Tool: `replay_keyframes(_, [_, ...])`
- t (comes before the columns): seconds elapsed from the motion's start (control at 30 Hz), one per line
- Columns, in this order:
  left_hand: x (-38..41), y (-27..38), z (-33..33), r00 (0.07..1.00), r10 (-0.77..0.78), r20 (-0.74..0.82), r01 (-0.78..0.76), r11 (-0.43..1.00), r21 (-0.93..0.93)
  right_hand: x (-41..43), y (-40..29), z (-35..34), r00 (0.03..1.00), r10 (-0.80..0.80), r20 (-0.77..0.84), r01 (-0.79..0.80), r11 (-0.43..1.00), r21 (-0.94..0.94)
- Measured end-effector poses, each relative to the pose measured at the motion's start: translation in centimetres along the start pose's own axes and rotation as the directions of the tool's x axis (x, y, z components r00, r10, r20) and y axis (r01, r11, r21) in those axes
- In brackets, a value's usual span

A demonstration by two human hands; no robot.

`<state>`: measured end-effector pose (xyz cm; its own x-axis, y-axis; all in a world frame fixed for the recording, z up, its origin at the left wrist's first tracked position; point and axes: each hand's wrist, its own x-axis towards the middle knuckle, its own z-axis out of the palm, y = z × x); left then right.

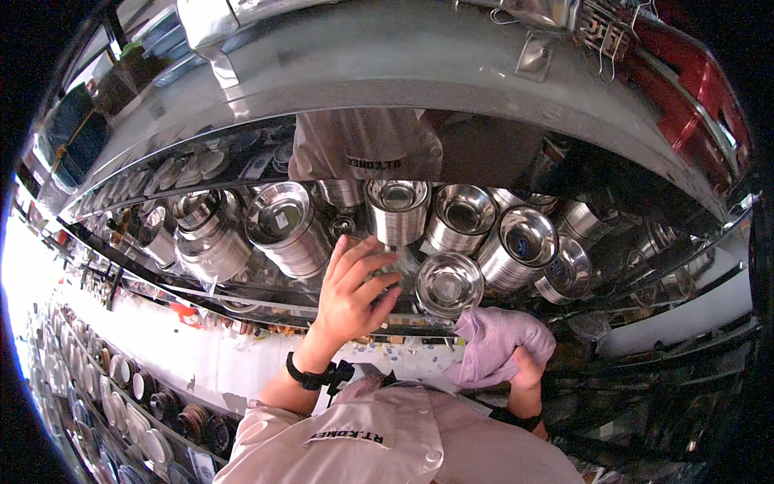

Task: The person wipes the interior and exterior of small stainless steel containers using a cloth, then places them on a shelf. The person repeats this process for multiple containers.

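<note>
My left hand (354, 293) reaches over a shelf with its fingers apart and bent. It is close to a stack of shiny steel bowls (397, 221) and a small metal piece (343, 225). Something clear and shiny lies under the fingertips, too blurred to name. My right hand (527, 368) grips a folded lilac cloth (499, 351), low and to the right, in front of the shelf edge. Just beyond the cloth stands a round steel bowl (449, 284), tilted towards me. To its right rises a tall stack of steel bowls (514, 254) with a blue sticker inside the top one.
More steel bowl stacks (287, 233) and plastic-wrapped metalware (211, 248) crowd the shelf's left side. Above hangs a glossy grey upper shelf (387, 54), its dark front reflecting my shirt. Lower left, racks carry several plates (139, 423). A red surface (689, 85) is at upper right.
</note>
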<state>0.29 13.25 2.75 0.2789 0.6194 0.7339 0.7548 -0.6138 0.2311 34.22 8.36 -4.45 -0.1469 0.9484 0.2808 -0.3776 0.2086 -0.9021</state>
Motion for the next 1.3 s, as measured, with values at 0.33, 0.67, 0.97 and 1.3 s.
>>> replay_keyframes(0.33, [-0.9,-6.0,-6.0,0.991,-0.085,-0.108,0.100,0.985,0.141,-0.2,2.7,4.8,0.993,-0.038,-0.108,0.046,0.996,0.077])
replay_keyframes(0.67, [-3.1,-14.1,-10.4,0.982,-0.160,0.102,0.151,0.984,0.093,0.4,6.3,16.9,0.964,-0.102,-0.247,0.114,0.993,0.036])
replay_keyframes(0.97, [-3.0,-16.5,-11.8,1.000,-0.017,0.017,0.021,0.967,-0.255,-2.7,9.1,22.6,0.932,-0.058,-0.356,0.096,0.991,0.089])
replay_keyframes(1.3, [-3.3,-13.9,-10.5,0.857,0.515,-0.014,-0.402,0.651,-0.644,-3.5,7.7,30.4,0.914,-0.214,-0.345,0.118,0.953,-0.280])
